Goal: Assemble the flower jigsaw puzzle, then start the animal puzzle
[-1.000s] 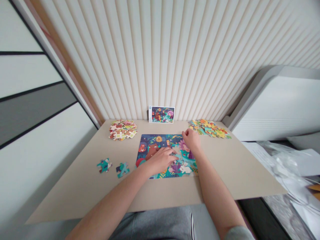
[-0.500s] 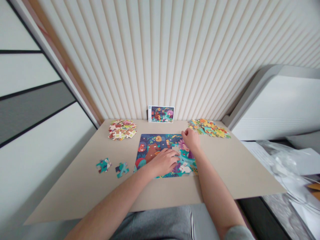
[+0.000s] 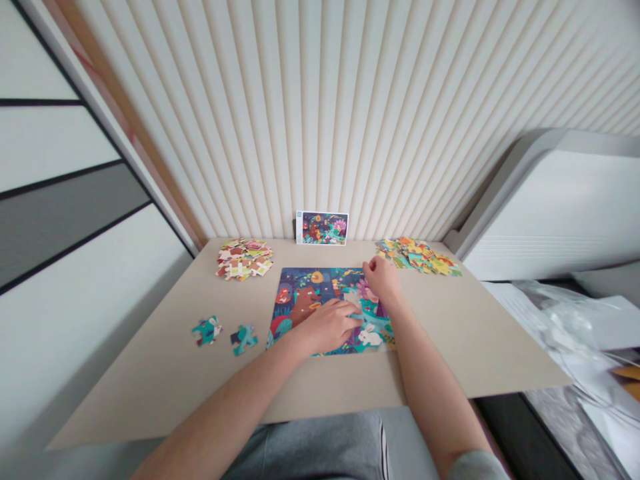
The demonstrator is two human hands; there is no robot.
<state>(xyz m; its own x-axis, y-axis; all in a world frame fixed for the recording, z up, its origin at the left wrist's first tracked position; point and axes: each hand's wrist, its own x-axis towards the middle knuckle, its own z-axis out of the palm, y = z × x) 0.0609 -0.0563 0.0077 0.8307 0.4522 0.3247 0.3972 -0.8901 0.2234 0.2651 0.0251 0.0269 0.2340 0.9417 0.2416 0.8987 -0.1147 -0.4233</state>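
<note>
A partly built jigsaw puzzle (image 3: 305,297) in teal, purple and orange, showing a bear and a white rabbit, lies on the beige table top (image 3: 150,380). My left hand (image 3: 330,327) rests on its lower middle, fingers curled towards a pale teal area. My right hand (image 3: 383,280) sits at the puzzle's upper right edge, fingertips down. Whether either hand holds a piece is hidden. Two loose pieces (image 3: 207,331) (image 3: 243,340) lie left of the puzzle. Heaps of pieces lie at the back left (image 3: 245,259) and back right (image 3: 419,257), with a picture card (image 3: 322,229) propped between them.
A ribbed cream wall panel (image 3: 320,120) rises behind the table. A white appliance (image 3: 550,213) stands to the right, above papers and clear plastic (image 3: 570,333). My grey-clad lap (image 3: 310,447) lies below the table's front edge.
My left hand has slid slightly to the right across the puzzle. My right hand has barely moved, and the pieces stay where they were.
</note>
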